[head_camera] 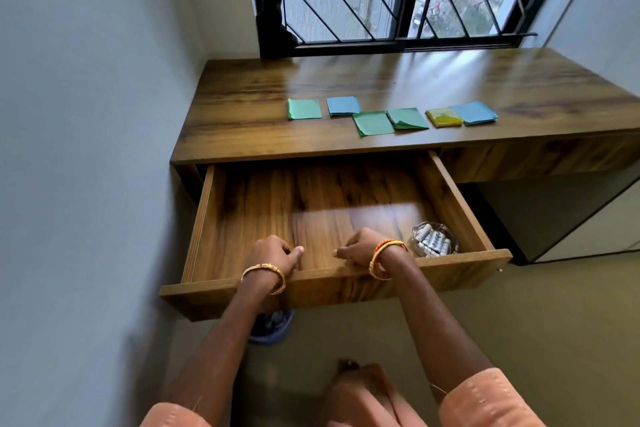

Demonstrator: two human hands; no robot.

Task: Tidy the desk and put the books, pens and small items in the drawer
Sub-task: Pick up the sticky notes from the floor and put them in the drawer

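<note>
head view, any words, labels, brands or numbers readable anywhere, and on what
None can be read.
Coloured paper squares on the desk: blank, no print visible.
Bag of small grey cylinders in the drawer: faint marks, too small and blurred to read.
Bangles: no lettering visible.

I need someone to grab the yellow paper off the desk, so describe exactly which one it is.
On the wooden desk under the window, coloured paper squares lie in a row. The yellow paper is second from the right end, tucked partly under a blue square; it is the only yellow one.
</note>
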